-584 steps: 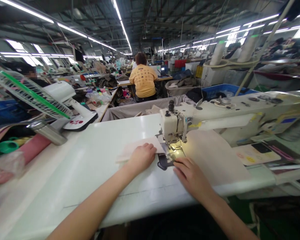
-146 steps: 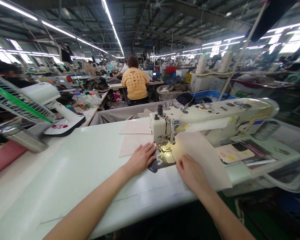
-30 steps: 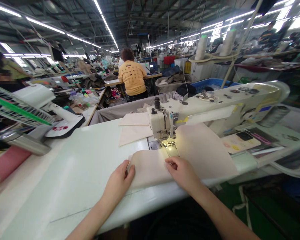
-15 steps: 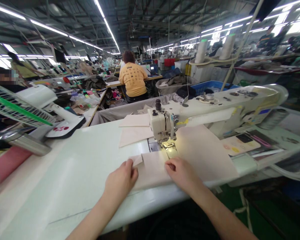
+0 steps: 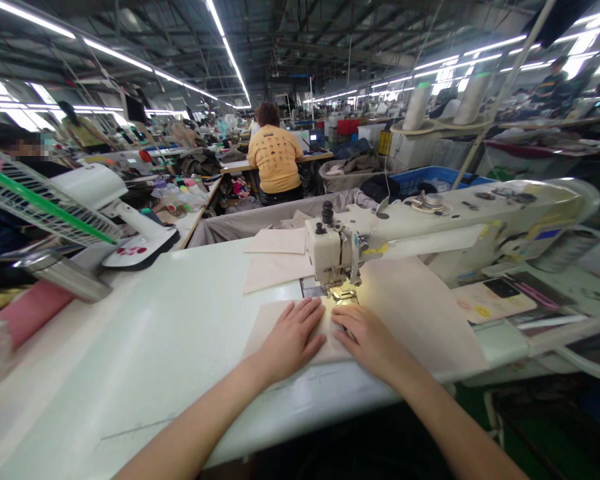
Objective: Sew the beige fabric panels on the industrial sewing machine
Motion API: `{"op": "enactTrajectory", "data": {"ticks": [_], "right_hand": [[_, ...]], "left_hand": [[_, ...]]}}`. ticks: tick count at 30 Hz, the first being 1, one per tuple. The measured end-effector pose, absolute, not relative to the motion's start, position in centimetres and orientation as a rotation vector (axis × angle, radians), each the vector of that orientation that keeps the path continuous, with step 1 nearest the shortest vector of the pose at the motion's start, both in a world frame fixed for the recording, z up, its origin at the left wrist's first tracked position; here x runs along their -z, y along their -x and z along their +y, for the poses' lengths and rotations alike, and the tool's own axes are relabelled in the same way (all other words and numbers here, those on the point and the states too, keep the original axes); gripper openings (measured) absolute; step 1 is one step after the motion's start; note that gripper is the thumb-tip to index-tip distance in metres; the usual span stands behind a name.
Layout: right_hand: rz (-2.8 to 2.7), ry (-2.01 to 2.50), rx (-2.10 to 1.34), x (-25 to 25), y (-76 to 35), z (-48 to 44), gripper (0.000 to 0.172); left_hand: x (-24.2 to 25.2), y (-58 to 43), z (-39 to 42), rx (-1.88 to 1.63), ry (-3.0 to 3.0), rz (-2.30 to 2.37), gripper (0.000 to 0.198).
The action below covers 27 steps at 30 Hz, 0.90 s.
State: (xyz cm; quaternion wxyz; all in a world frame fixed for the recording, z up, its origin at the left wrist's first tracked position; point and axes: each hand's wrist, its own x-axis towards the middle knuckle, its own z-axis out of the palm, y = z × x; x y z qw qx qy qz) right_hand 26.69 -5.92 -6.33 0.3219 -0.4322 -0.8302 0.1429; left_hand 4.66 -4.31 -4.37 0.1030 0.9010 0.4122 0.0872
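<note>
Left hand [image 5: 293, 337] has slid inward; cloth piece [image 5: 265, 320] lies under both hands' fingers [image 5: 347, 319].

A long white table [image 5: 170, 333] carried a sewing machine [image 5: 430, 227] at its right. A beige cloth piece [image 5: 265, 320] lay flat before the needle, with two more pieces [image 5: 275, 270] behind it and a larger sheet [image 5: 415, 307] under the machine's arm. At the left stood a fan [image 5: 130, 250], and beside it lay a steel flask [image 5: 65, 277].
</note>
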Motion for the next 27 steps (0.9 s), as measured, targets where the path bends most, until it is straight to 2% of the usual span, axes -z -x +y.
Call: {"op": "enactTrajectory", "data": {"ticks": [24,27], "right_hand": [[-2.147,1.108,-0.453,6.3,-27.1,-4.8,0.021],[-2.178,1.089,-0.473,5.8,-27.7,-6.6,0.023]], "left_hand": [[4.4,-4.2,-2.7,-0.245,-2.679,1.171,0.055],[3.6,-4.3,-3.6,-0.212,-2.705,1.14,0.047]]}}
